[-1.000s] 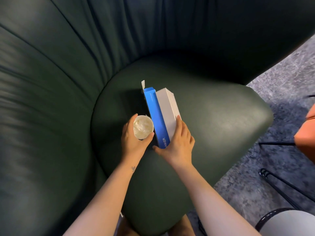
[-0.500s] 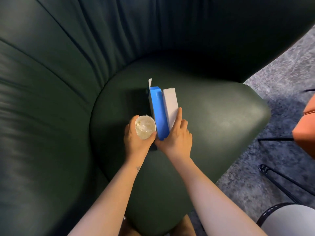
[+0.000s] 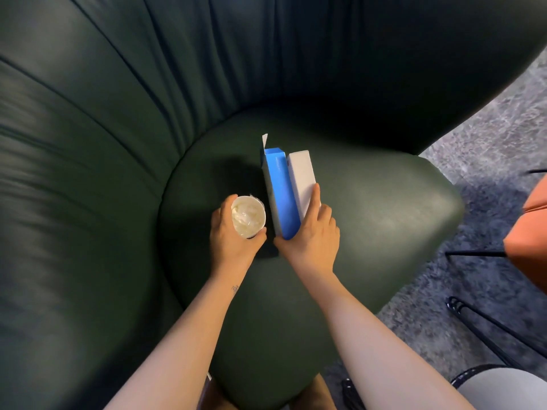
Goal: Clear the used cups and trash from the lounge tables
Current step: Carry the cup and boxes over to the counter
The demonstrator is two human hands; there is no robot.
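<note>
A white paper cup with crumpled clear plastic inside is gripped upright by my left hand over the dark green armchair seat. Just to its right, a long blue and white cardboard box with an open top flap stands on edge, tilted away from me. My right hand holds its near end, thumb under the blue side and fingers laid along the white side.
The armchair's pleated green backrest curves around the left and far sides. Grey carpet lies to the right, with an orange chair, black metal legs and a round grey stool.
The box has been turned up onto its edge and swung more upright, nearer the cup. Both hands kept their grips and shifted slightly left in view.
</note>
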